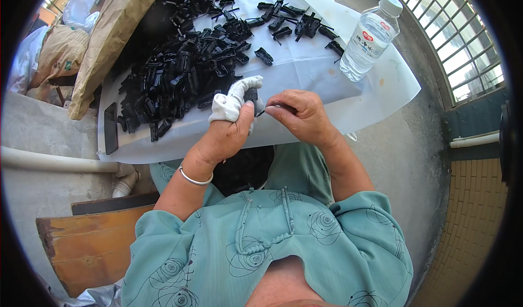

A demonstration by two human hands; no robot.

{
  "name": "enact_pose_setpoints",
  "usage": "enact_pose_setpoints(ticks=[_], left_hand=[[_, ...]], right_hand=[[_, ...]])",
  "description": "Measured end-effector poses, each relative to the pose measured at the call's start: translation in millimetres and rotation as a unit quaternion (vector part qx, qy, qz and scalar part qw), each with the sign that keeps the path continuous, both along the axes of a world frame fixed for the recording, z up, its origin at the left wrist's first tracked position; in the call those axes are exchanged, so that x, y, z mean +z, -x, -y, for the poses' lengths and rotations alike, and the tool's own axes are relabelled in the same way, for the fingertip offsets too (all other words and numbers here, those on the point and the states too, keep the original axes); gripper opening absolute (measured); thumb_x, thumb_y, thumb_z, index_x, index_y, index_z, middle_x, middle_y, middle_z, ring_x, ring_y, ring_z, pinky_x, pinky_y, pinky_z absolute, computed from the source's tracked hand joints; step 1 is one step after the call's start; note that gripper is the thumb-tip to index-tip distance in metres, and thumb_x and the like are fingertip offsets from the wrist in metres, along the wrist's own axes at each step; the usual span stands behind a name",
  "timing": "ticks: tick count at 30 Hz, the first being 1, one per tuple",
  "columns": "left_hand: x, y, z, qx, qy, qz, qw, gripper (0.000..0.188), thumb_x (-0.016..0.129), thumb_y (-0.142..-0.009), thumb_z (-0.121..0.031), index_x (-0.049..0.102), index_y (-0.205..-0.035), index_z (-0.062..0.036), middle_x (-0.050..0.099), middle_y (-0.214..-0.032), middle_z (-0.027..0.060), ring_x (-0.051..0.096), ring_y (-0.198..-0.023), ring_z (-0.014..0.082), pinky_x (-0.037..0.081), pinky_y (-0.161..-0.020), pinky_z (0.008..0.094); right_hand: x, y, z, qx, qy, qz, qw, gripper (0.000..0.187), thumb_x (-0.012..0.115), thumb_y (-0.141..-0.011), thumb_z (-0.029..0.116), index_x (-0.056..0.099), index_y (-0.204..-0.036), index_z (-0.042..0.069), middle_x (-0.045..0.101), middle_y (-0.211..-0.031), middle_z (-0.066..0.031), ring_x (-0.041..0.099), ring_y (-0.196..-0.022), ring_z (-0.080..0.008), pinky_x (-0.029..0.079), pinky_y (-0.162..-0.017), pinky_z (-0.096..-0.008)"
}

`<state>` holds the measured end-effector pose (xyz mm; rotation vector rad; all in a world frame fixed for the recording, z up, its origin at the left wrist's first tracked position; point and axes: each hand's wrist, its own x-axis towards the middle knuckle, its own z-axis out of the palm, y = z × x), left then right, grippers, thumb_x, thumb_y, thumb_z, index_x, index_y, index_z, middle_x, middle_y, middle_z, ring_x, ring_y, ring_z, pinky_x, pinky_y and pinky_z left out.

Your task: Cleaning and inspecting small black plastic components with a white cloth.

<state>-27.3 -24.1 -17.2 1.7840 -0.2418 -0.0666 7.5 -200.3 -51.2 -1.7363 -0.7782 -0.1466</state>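
My left hand (pixel 231 130), its fingers covered by a white cloth glove (pixel 227 106) and its thumb bare, grips a small black plastic part (pixel 251 95) above the table's near edge. Close on its right, my bare right hand (pixel 302 116) pinches a thin dark strip (pixel 261 113) that reaches toward the part. Whether the strip is joined to the part cannot be made out. Beyond both hands spreads a large heap of similar black plastic parts (pixel 185 72), many with thin stems sticking out.
A white sheet (pixel 305 70) covers the table. On its right stands a clear water bottle (pixel 370 40) with a white cap. A dark flat rectangular object (pixel 110 128) lies at the left edge, near brown paper (pixel 101 50). Below the table edge is a dark container (pixel 245 170).
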Motion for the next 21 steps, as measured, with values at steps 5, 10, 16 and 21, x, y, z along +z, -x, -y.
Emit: enact_pose_setpoints(ticks=[5, 10, 16, 21], left_hand=[[1, 9, 5, -0.080, 0.087, -0.014, 0.993, 0.030, 0.043, -0.088, -0.009, 0.044, -0.117, 0.0010, 0.050, -0.090, 0.0030, 0.044, -0.077, 0.0071, 0.040, -0.072, 0.0222], [8, 6, -1, -0.023, 0.032, -0.088, 0.995, 0.025, 0.043, -0.086, -0.004, 0.046, -0.110, -0.0001, 0.050, -0.088, 0.0019, 0.046, -0.076, 0.0087, 0.043, -0.071, 0.0255], [-5, 3, 6, -0.003, -0.136, 0.126, 0.983, 0.026, 0.043, -0.082, 0.000, 0.046, -0.108, 0.0016, 0.052, -0.084, 0.0099, 0.051, -0.073, 0.0172, 0.043, -0.067, 0.0290], [-14, -7, 2, 0.016, -0.182, 0.216, 0.959, 0.027, 0.044, -0.080, -0.001, 0.046, -0.107, 0.0029, 0.054, -0.087, 0.0161, 0.055, -0.078, 0.0275, 0.045, -0.071, 0.0319]], right_hand=[[12, 3, -6, 0.008, -0.019, -0.129, 0.991, 0.013, 0.066, -0.080, 0.010, 0.058, -0.078, 0.000, 0.050, -0.062, -0.0033, 0.044, -0.056, -0.0073, 0.037, -0.052, -0.0221], [12, 5, -7, 0.010, 0.007, -0.077, 0.997, 0.018, 0.057, -0.087, 0.014, 0.056, -0.077, -0.001, 0.050, -0.063, -0.0051, 0.045, -0.057, -0.0109, 0.039, -0.054, -0.0255], [11, 1, -15, 0.066, 0.051, -0.099, 0.992, 0.022, 0.048, -0.091, 0.014, 0.054, -0.078, -0.002, 0.049, -0.062, -0.0090, 0.043, -0.056, -0.0153, 0.040, -0.055, -0.0289], [1, 4, -33, -0.012, -0.019, -0.082, 0.996, 0.023, 0.047, -0.091, 0.014, 0.052, -0.075, -0.001, 0.045, -0.058, -0.0081, 0.037, -0.054, -0.0146, 0.038, -0.051, -0.0299]])
